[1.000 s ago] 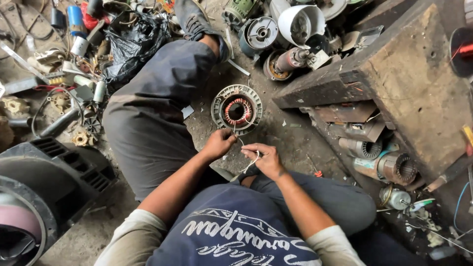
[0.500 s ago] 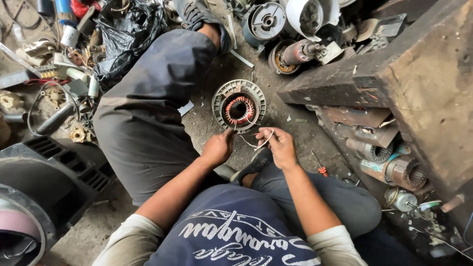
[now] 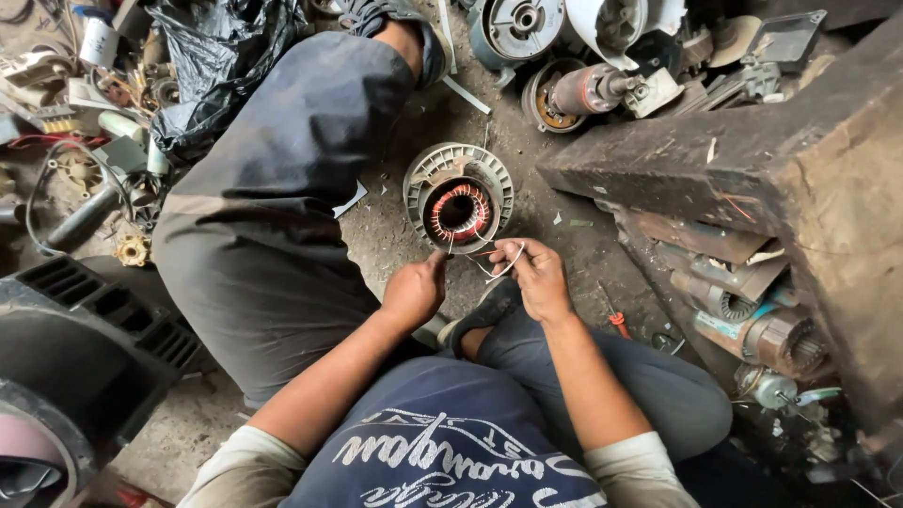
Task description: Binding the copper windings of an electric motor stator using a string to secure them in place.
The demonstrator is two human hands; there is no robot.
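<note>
On the dusty concrete floor point(image 3: 395, 235), between the seated person's spread legs, lies a round grey motor stator with copper-red windings in its bore point(image 3: 458, 199), flat on its face with the opening turned upward. Just near of it, both hands work side by side. The left hand point(image 3: 414, 292) is curled into a loose fist with the knuckles up, its fingers closed around something I cannot make out from here. The right hand point(image 3: 538, 273) sits just right of it, its fingers pinching a thin pale wire point(image 3: 503, 268) that loops out between thumb and forefinger and runs up toward the stator's near rim; whether the wire actually joins the windings, I cannot tell. The two hands are close but not touching.

A leg in dark grey trousers point(image 3: 273, 198) stretches away to the far left of the stator, the other is folded near, under the right forearm. To the right, a heavy dark wooden block point(image 3: 752, 160) rises from the floor, with rusty motor parts point(image 3: 743, 310) tucked under it. At the far side, beyond the stator, sit a grey round motor end cover point(image 3: 513, 23) and a small rusty motor with a shaft point(image 3: 588, 89). A crumpled black plastic bag point(image 3: 207, 56) lies far left, and a black slotted plastic housing point(image 3: 85, 329) fills the near left corner. A small red-handled tool point(image 3: 616, 322) lies on the floor right of the right wrist.
</note>
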